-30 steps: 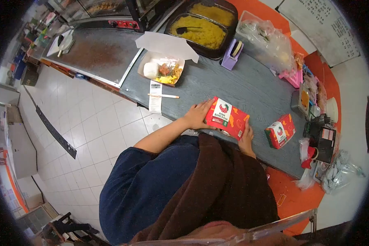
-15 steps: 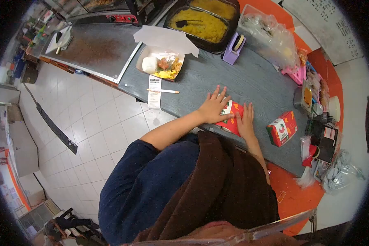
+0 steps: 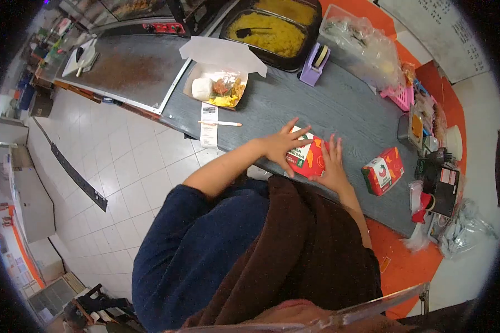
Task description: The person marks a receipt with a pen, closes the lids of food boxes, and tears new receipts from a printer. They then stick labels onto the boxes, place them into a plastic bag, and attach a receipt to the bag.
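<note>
A closed red box point(image 3: 312, 155) with white and green print lies on the grey counter near its front edge. Spread fingers of my left hand point(image 3: 282, 147) rest on the box's left side. My right hand point(image 3: 333, 166) has its fingers apart along the right side of the same box. Further right sits a second closed red box point(image 3: 384, 171). An open carton point(image 3: 216, 86) holds rice, yellow food and other items at the upper left. Below it lie a paper receipt point(image 3: 209, 133) and a white pen point(image 3: 226, 124).
Black trays of yellow food point(image 3: 266, 34), a purple tape dispenser point(image 3: 315, 65) and a bin of plastic bags point(image 3: 361, 47) line the back. At right are a pink basket point(image 3: 399, 97) and a black device point(image 3: 445, 191). A metal-edged surface point(image 3: 133, 66) adjoins on the left.
My left hand has shifted slightly left and its fingers have spread, showing more of the box top. My right hand's fingers have also spread at the right side.
</note>
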Demonstrator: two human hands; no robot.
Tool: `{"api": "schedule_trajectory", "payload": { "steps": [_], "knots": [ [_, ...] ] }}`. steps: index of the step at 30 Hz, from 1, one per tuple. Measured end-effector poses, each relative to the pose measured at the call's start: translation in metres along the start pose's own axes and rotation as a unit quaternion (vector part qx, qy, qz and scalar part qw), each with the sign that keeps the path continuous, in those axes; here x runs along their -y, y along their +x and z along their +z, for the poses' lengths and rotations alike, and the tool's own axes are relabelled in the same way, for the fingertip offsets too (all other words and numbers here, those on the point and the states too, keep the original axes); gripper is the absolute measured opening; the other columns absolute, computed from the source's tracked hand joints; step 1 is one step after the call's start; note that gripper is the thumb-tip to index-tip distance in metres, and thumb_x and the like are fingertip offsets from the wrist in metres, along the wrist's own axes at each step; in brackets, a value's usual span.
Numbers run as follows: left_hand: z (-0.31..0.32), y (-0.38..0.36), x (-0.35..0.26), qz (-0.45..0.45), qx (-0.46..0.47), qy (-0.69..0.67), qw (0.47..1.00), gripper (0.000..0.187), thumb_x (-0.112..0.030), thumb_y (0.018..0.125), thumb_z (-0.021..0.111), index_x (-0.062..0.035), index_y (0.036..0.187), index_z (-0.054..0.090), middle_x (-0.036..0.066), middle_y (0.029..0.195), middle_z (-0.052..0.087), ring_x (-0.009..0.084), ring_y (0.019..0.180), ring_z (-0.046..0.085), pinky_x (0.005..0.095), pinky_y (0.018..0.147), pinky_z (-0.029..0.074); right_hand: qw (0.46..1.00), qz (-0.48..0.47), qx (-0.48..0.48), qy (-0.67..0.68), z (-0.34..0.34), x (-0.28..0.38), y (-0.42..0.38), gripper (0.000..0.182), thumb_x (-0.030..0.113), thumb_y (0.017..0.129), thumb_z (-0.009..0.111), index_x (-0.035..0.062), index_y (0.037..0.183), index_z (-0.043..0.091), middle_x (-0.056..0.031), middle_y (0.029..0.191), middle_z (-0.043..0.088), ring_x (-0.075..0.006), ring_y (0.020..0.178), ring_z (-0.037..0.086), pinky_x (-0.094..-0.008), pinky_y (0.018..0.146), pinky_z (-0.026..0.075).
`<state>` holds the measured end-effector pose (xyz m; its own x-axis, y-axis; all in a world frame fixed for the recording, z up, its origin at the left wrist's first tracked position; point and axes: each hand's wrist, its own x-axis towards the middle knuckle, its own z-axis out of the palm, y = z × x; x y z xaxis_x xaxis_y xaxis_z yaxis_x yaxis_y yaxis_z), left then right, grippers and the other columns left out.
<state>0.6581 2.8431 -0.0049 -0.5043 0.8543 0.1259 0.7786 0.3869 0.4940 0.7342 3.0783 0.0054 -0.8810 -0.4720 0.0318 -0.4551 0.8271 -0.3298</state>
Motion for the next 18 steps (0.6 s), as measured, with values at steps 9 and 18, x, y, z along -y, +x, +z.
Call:
{"api": "schedule_trajectory", "payload": {
  "steps": [9, 18],
  "knots": [
    [-0.010, 0.011, -0.002, 0.027, 0.096, 0.061, 0.993, 0.098, -0.051, 0.050, 0.072, -0.0162, 0.132, 0.031, 0.019, 0.138, 0.023, 0.0470, 0.115, 0.030, 0.0486, 0.094, 0.034, 0.990, -0.062, 0.084, -0.100, -0.004, 0.006, -0.002, 0.087, 0.050, 0.072, 0.059, 0.0018, 0.133, 0.022, -0.0246, 0.138, 0.013, -0.0439, 0.128, 0.010, -0.0522, 0.099, 0.025],
    [-0.003, 0.011, -0.002, 0.025, 0.107, 0.078, 0.991, 0.074, -0.044, 0.071, 0.060, -0.0130, 0.132, 0.032, 0.020, 0.139, 0.019, 0.0523, 0.121, 0.018, 0.0499, 0.096, 0.032, 0.987, -0.013, 0.148, -0.064, -0.019, 0.011, 0.003, 0.062, 0.016, 0.078, 0.056, 0.0089, 0.132, 0.027, -0.0233, 0.138, 0.017, -0.0447, 0.126, 0.013, -0.0466, 0.101, 0.026]
  ]
}}
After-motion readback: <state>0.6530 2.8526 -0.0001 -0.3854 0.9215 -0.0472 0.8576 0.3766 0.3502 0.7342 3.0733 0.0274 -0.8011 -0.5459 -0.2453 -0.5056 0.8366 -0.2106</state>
